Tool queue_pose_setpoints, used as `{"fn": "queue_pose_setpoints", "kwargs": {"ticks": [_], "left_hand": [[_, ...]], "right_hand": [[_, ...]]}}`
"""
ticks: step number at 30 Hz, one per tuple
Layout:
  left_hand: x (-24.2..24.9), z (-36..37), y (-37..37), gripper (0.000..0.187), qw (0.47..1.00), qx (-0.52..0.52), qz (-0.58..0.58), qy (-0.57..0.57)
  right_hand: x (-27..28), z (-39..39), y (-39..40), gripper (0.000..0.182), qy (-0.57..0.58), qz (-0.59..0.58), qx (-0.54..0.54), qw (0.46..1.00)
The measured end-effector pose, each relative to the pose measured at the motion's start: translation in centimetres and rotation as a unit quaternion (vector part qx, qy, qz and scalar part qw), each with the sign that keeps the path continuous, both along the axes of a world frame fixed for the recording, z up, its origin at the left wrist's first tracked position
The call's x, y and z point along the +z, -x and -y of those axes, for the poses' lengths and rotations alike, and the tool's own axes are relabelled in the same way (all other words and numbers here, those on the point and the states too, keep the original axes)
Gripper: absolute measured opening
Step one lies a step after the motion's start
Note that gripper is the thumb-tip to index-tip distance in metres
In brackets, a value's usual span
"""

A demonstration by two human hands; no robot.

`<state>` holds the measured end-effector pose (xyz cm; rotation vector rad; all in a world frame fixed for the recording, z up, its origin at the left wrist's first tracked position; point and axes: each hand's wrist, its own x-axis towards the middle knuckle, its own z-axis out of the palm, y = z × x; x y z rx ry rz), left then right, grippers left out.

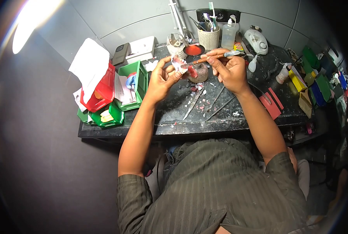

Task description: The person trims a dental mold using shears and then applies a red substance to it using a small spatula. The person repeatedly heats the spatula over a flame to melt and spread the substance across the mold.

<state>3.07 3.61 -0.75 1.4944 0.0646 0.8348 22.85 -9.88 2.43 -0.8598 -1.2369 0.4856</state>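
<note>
My left hand (162, 80) pinches a pink-and-white denture (178, 64) between thumb and fingers, raised over the bench. In my right hand (232, 71) is a wax knife (205, 59) with a brown handle, gripped like a pen, its working end pointing left at the denture. Just below the tool stands a squat glass jar (200, 76) with a metal neck. A piece of red wax (192, 71) overlaps the front of the jar in this view, right beside the denture. Behind them sits a dark round dish of red material (194, 50).
Wax crumbs and thin tools (193, 103) lie scattered on the black bench (220, 127). Red and green bins (98, 93) stack at left. A brush cup (209, 39), clear bottle (228, 34) and white device (256, 41) line the back. Pink wax sheets (270, 105) lie right.
</note>
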Motion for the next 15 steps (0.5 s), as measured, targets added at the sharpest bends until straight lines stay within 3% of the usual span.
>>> {"fn": "queue_pose_setpoints", "kwargs": {"ticks": [10,13,15], "left_hand": [[-0.2,-0.3,0.1,0.057,1.0,-0.001,-0.004,0.003],[-0.2,-0.3,0.0,0.058,1.0,-0.007,0.005,0.0],[-0.2,-0.1,-0.2,0.06,1.0,-0.004,0.015,-0.006]], "right_hand": [[0.2,-0.2,-0.8,0.012,-0.017,-0.012,-0.027,0.999],[-0.1,-0.8,-2.0,0.015,-0.002,-0.014,-0.177,0.984],[-0.3,-0.9,-2.2,0.015,-0.001,-0.017,-0.179,0.984]]}}
